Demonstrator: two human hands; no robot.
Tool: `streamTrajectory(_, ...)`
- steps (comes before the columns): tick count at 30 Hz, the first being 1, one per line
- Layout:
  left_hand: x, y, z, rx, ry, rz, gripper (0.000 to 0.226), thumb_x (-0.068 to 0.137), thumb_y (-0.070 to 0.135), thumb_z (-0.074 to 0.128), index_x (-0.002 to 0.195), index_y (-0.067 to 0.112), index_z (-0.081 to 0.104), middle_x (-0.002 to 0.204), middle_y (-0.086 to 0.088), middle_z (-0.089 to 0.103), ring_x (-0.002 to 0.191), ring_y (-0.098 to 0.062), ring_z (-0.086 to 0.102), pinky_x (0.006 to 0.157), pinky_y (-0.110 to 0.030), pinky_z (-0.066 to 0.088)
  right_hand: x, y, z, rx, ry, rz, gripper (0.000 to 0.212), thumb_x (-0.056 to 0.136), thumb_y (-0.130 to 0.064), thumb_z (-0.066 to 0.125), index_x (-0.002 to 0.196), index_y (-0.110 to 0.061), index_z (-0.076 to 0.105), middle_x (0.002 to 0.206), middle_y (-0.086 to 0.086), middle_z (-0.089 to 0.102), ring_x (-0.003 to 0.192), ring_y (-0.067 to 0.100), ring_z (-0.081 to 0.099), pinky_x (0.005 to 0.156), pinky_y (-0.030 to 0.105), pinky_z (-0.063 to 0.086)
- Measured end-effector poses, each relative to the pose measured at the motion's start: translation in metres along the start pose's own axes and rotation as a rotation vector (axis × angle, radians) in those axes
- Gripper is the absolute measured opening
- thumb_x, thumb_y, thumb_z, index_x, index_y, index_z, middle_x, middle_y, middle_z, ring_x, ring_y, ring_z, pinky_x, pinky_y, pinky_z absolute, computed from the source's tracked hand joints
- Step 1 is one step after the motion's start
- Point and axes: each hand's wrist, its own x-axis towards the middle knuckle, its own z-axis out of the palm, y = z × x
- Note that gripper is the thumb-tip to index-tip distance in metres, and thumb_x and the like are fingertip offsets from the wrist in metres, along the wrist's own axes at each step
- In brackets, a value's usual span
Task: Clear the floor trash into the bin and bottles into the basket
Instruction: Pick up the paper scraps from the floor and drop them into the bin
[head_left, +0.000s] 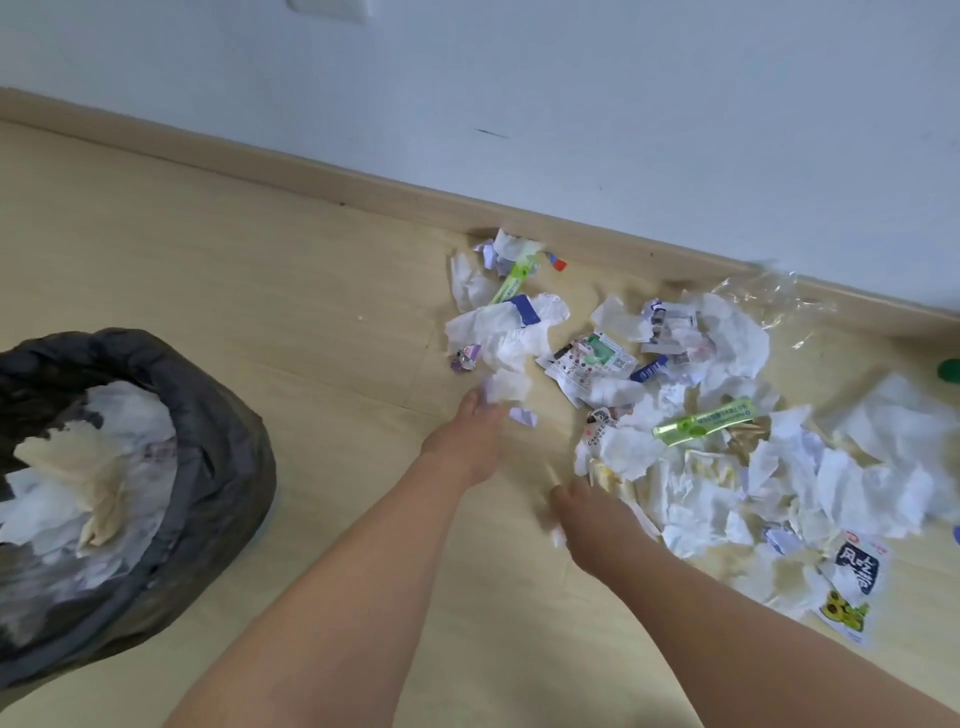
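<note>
Fingers of the left hand (467, 441) reach down into the near edge of the litter, their tips blurred against a small crumpled white tissue (506, 387); whether they pinch it or only touch it I cannot tell. The right hand (592, 519) is lower and nearer the camera, its fingers also blurred, with a tiny scrap of white paper (557, 536) at its near side; I cannot tell whether they are spread or closed on anything.

Both bare forearms stretch out over the pale wooden floor (260, 270). Ahead of the hands, scattered floor trash (701, 467) lies in a loose heap that runs up to the beige skirting board (363, 192) under the white wall: crumpled white tissues, torn printed wrappers, two narrow green sachets (701, 423), a sheet of clear plastic film (763, 296) against the skirting, and a white snack packet with black characters and sunflowers (852, 587) at the near right.

To the left, well apart from the heap, stands the round bin lined with a black plastic bag (218, 467); white and cream crumpled paper already lies inside it. A green round object (949, 370) is cut off at the right edge.
</note>
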Motion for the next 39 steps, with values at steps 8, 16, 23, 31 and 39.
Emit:
streamTrajectory(8, -0.029, -0.028, 0.026, -0.072, 0.048, -0.050, 0.064, 0.090, 0.005, 0.033, 0.148, 0.032, 0.034, 0.157, 0.013, 0.021, 0.122, -0.021, 0.053, 0.091, -0.029, 0.046, 0.011, 0.005, -0.009, 0.478, 0.039, 0.130, 0.019, 0.095, -0.012, 0.045, 0.095, -0.016, 0.064, 0.089, 0.003, 0.060, 0.079, 0.020, 0.055, 0.067, 0.027, 0.044)
streamTrajectory(16, -0.098, -0.030, -0.061, -0.321, 0.365, -0.107, 0.021, 0.089, 0.008, 0.043, 0.093, 0.019, 0.061, 0.089, 0.002, 0.061, 0.082, -0.024, 0.058, 0.067, -0.027, 0.043, -0.007, -0.023, -0.103, 0.714, 0.018, 0.164, 0.024, 0.093, -0.007, 0.042, 0.101, -0.004, 0.064, 0.101, 0.012, 0.065, 0.085, 0.026, 0.058, 0.073, 0.034, 0.047)
streamTrajectory(23, -0.184, -0.055, -0.147, -0.388, 0.580, -0.144, 0.013, 0.095, 0.020, 0.048, 0.105, 0.016, 0.055, 0.089, 0.000, 0.062, 0.078, -0.020, 0.057, 0.065, -0.033, 0.044, -0.056, -0.101, -0.208, 0.874, 0.157, 0.029, 0.021, 0.099, -0.014, 0.045, 0.095, -0.003, 0.062, 0.073, 0.005, 0.058, 0.052, 0.012, 0.049, 0.040, 0.011, 0.039)
streamTrajectory(31, -0.289, -0.147, -0.179, -0.445, 0.817, -0.343, 0.021, 0.096, 0.018, 0.045, 0.076, 0.016, 0.047, 0.068, 0.002, 0.047, 0.059, -0.013, 0.041, 0.053, -0.028, 0.032, -0.072, -0.251, -0.245, 0.769, 0.210, -0.163, 0.030, 0.100, -0.029, 0.046, 0.095, -0.005, 0.064, 0.089, 0.013, 0.066, 0.079, 0.027, 0.059, 0.069, 0.033, 0.046)
streamTrajectory(39, -0.320, -0.225, -0.157, -0.609, 0.710, -0.553, 0.021, 0.097, 0.024, 0.043, 0.112, 0.015, 0.055, 0.104, -0.004, 0.063, 0.082, -0.017, 0.059, 0.060, -0.028, 0.042, -0.060, -0.360, -0.203, 0.813, 0.009, -0.064, 0.021, 0.087, -0.012, 0.060, 0.070, -0.009, 0.048, 0.069, 0.011, 0.053, 0.062, 0.024, 0.054, 0.054, 0.029, 0.045)
